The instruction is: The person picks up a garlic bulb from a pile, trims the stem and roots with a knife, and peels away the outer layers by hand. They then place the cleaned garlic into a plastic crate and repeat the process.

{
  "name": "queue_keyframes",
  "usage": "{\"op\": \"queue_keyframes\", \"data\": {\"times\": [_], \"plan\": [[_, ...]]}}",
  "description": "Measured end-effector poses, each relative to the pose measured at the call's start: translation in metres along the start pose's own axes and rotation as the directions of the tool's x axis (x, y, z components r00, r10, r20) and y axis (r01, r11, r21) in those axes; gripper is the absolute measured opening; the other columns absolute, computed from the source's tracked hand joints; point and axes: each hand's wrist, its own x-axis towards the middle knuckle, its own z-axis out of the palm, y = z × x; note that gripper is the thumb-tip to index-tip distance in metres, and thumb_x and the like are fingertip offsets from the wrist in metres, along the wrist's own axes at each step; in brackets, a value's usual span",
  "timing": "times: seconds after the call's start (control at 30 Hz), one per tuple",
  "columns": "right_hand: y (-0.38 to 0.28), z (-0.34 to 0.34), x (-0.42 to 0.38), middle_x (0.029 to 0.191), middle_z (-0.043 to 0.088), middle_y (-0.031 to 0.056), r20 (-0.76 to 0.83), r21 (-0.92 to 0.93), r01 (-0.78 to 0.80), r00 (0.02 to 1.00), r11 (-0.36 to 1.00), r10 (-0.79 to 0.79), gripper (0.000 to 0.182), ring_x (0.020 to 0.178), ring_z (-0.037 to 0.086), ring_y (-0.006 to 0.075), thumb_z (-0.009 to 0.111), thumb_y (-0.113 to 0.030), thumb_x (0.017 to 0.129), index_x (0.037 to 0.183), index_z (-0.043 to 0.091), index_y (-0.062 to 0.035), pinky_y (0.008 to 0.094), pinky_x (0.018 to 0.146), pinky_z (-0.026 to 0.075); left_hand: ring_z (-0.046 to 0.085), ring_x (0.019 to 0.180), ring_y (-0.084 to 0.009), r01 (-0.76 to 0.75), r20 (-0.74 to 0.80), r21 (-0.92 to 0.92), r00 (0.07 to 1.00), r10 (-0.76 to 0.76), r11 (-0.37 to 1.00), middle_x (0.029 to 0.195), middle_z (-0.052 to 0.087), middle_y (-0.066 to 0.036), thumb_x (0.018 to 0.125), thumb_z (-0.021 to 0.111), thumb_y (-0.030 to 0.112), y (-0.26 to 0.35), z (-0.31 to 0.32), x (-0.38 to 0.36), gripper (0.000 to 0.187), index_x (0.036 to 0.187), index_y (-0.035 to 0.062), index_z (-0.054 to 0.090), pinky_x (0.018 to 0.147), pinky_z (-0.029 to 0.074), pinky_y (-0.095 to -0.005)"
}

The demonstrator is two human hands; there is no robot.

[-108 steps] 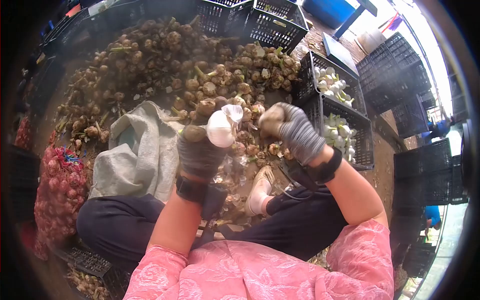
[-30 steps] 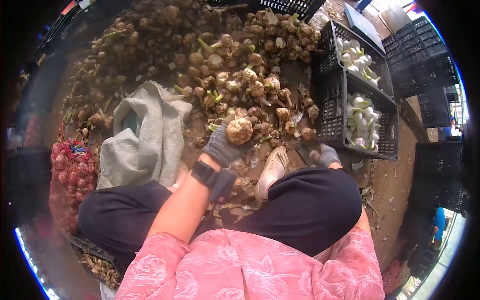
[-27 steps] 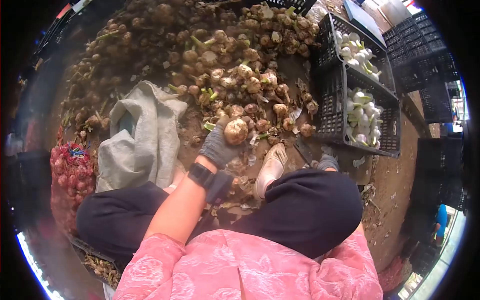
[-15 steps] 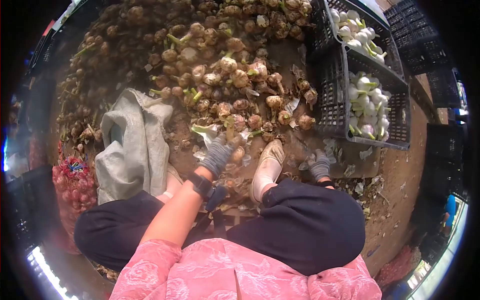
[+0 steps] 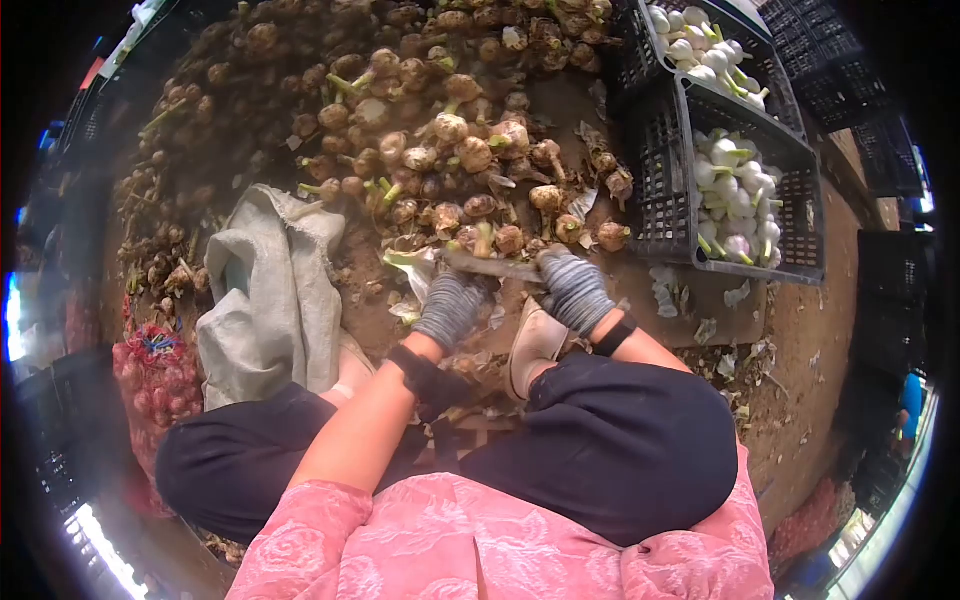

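My left hand (image 5: 450, 305), in a grey glove, is curled at the left end of a long flat knife (image 5: 495, 266). My right hand (image 5: 574, 290), also gloved, grips the knife's right end. The blade lies level between both hands, just in front of a pile of dirty garlic bulbs (image 5: 440, 130). A bulb with a green stem (image 5: 484, 238) sits right behind the blade. Whether my left hand still encloses a bulb is hidden by the glove.
Two black crates (image 5: 660, 200) at the right hold peeled white garlic (image 5: 735, 195). A grey sack (image 5: 270, 290) lies at the left, with a red mesh bag (image 5: 150, 375) beyond it. My shoe (image 5: 533, 342) and crossed legs lie below the hands. Empty crates (image 5: 885, 150) stand far right.
My right hand rose from the ground beside my knee to meet the left, now with a knife. My left hand, which held a dirty bulb, stayed near the pile's edge.
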Motion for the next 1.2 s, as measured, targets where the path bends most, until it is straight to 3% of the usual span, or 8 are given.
{"op": "queue_keyframes", "data": {"times": [0.1,0.23,0.33,0.5,0.57,0.77,0.83,1.2], "plan": [[0.024,0.016,-0.013,0.09,0.054,0.0188,0.129,-0.03,-0.306,0.943,0.952,0.307,0.037,0.085,0.054,0.0347,0.066,-0.023,0.068,0.096,0.05,-0.0047,0.0403,0.073,0.046,0.056,0.075,-0.0237,0.274,0.117,-0.827,0.938,-0.326,0.492,0.088,0.06,-0.01,0.088,0.046,0.019,-0.028,0.016,0.004,0.026,0.107,0.0025,0.051,0.066,0.044,-0.0352],[0.009,0.014,-0.006,0.102,0.058,0.0114,0.308,0.829,-0.398,0.912,0.393,0.272,0.051,0.091,0.059,0.0201,0.073,-0.023,0.068,0.109,0.05,-0.0037,0.034,0.074,0.048,0.056,0.079,-0.0196,-0.043,0.124,-0.262,0.989,0.077,0.964,0.099,0.053,-0.01,0.084,0.053,0.012,-0.037,0.016,0.006,0.038,0.12,0.0102,0.04,0.06,0.048,-0.0316],[-0.007,0.009,0.009,0.095,0.061,0.0043,0.252,0.911,-0.257,0.966,0.324,0.059,0.049,0.088,0.057,0.012,0.075,-0.017,0.066,0.108,0.054,-0.0039,0.0275,0.075,0.048,0.057,0.077,-0.0219,0.336,0.386,-0.921,0.859,-0.336,-0.199,0.099,0.051,-0.01,0.086,0.049,0.007,0.006,0.009,0.004,0.05,0.128,0.0158,0.023,0.059,0.052,-0.0332],[-0.012,0.009,0.014,0.09,0.062,0.004,0.243,0.935,-0.264,0.963,0.238,0.115,0.04,0.081,0.057,0.0116,0.075,-0.022,0.067,0.098,0.058,-0.0034,0.026,0.07,0.048,0.057,0.087,-0.0252,0.332,0.343,-0.939,0.907,-0.242,-0.088,0.106,0.05,-0.013,0.082,0.059,0.015,0.014,0.003,-0.001,0.059,0.129,0.0123,0.024,0.069,0.052,-0.0333],[-0.011,0.007,0.017,0.087,0.062,0.0043,0.359,0.907,-0.371,0.929,0.201,0.095,0.038,0.076,0.057,0.0114,0.074,-0.021,0.068,0.097,0.057,-0.003,0.0261,0.066,0.048,0.049,0.107,-0.0267,-0.145,-0.025,-0.232,0.989,0.143,0.962,0.121,0.045,-0.013,0.066,0.073,0.021,0.007,-0.002,-0.004,0.081,0.131,0.0091,0.026,0.09,0.043,-0.0348],[-0.018,-0.005,0.021,0.081,0.061,0.0048,0.338,0.876,-0.324,0.941,0.357,0.022,0.046,0.073,0.056,0.011,0.072,-0.027,0.07,0.103,0.054,-0.0009,0.0266,0.065,0.048,0.048,0.101,-0.0217,0.094,0.178,-0.437,0.984,-0.016,0.895,0.121,0.043,-0.011,0.066,0.072,0.023,-0.027,0.016,0.004,0.073,0.125,0.0073,0.033,0.089,0.043,-0.031],[-0.028,-0.011,0.017,0.084,0.061,0.0063,0.209,0.832,-0.248,0.969,0.497,0.133,0.051,0.074,0.056,0.0112,0.073,-0.031,0.07,0.105,0.052,-0.0001,0.027,0.066,0.048,0.053,0.092,-0.0154,0.468,0.531,-0.836,0.822,-0.207,-0.287,0.102,0.054,-0.008,0.058,0.078,0.007,-0.036,0.019,0.018,0.072,0.119,0.006,0.039,0.077,0.048,-0.0267],[-0.043,-0.037,0.016,0.077,0.058,0.0117,0.02,0.023,0.204,0.979,0.979,-0.205,0.018,0.073,0.059,0.0295,0.059,-0.013,0.061,0.077,0.057,-0.007,0.0391,0.062,0.047,0.057,0.091,-0.0148,-0.079,-0.023,-0.646,0.996,0.085,0.759,0.104,0.058,-0.009,0.082,0.054,0.01,-0.051,0.007,-0.017,0.032,0.113,0.0028,0.053,0.076,0.048,-0.0305]]}}
